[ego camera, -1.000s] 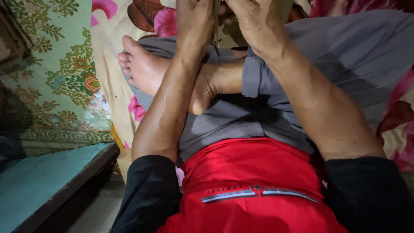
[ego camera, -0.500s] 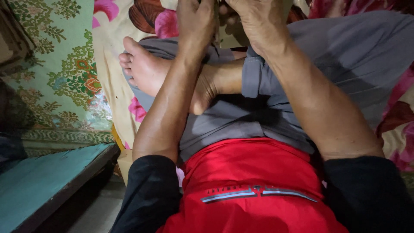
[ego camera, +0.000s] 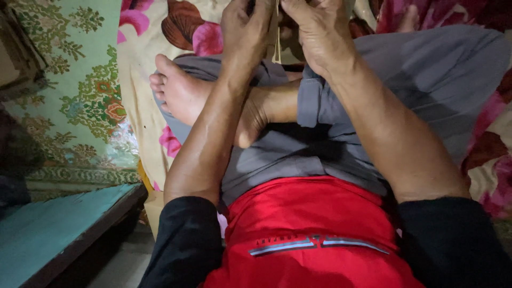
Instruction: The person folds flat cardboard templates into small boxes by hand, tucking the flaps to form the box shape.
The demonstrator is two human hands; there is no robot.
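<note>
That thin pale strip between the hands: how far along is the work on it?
Nothing finished shows anywhere on the flowered sheet or the grey-trousered lap. In hand: the left hand and right hand pinch a thin pale strip that hangs between them. The top edge of the picture cuts off its upper part, so how much is left cannot be judged.

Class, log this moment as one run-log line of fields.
left hand: pinches thin pale strip | right hand: pinches same strip | under hands: bare foot, grey trousers | surface: floral sheet
</note>
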